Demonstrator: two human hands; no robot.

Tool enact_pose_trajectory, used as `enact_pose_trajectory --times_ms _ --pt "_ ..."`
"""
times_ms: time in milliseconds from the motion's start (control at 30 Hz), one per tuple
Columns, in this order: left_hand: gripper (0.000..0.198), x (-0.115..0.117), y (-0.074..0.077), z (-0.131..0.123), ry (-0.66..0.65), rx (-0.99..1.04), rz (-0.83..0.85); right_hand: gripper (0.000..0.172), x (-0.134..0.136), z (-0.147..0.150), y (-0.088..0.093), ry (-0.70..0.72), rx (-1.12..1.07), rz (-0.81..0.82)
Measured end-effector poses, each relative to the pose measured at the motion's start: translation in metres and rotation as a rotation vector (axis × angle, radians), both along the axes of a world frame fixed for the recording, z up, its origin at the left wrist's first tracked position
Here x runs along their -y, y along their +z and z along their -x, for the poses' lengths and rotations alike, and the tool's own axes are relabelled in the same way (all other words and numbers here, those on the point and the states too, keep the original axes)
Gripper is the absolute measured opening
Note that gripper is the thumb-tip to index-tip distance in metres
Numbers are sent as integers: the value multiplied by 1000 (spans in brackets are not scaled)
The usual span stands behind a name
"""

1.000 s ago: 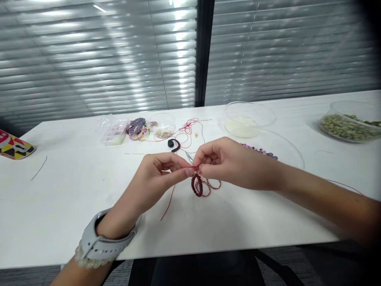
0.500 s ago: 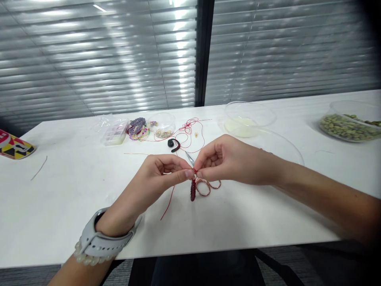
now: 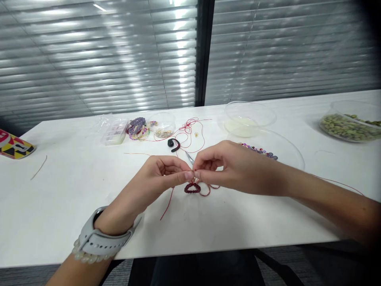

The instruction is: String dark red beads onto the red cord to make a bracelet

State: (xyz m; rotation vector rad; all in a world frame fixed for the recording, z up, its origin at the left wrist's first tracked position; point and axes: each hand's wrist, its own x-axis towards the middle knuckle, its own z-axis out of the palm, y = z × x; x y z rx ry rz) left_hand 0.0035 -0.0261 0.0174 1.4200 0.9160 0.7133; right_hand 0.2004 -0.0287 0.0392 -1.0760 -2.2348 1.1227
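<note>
My left hand (image 3: 162, 172) and my right hand (image 3: 220, 169) meet over the table, both closed in a pinch on a thin red cord (image 3: 168, 205). One cord end trails down to the left from under my left fingers. Just below the fingertips hangs a small loop of dark red beads (image 3: 192, 188), its ring shape seen from the side. The exact spot where the cord is gripped is hidden by the fingers. Silver scissors (image 3: 189, 157) lie behind the fingertips, their reddish handle rings (image 3: 205, 190) showing partly below my right hand.
A black ear-hook device (image 3: 174, 145) and tangled red cord (image 3: 188, 126) lie behind my hands. Further back are a purple bead bundle (image 3: 137, 126), a plastic case (image 3: 115, 133) and a small clear dish (image 3: 162, 131). Rightward sit clear bowls, loose beads (image 3: 258, 150) and a tub of green pods (image 3: 351, 126).
The bead loop has turned from edge-on to showing its opening. My right hand has dropped and rolled a little, uncovering beads behind it. My left hand has barely moved.
</note>
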Motion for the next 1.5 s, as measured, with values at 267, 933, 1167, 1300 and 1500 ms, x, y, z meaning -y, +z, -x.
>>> enact_pose_trajectory --times_ms 267,933,1167,1300,1500 --pt "10 0 0 0 9 125 47 16 1 3 2 -30 -119 -33" --pt "18 -2 0 1 297 152 -4 16 3 6 3 -243 -278 -401" --pt "12 -3 0 5 475 300 -26 16 0 -2 10 -339 -223 -413" --pt "9 -5 -1 6 573 377 -45 16 -5 -5 11 -396 -166 -392" --pt "13 -4 -1 4 647 402 -67 17 -8 -9 15 -432 -109 -365"
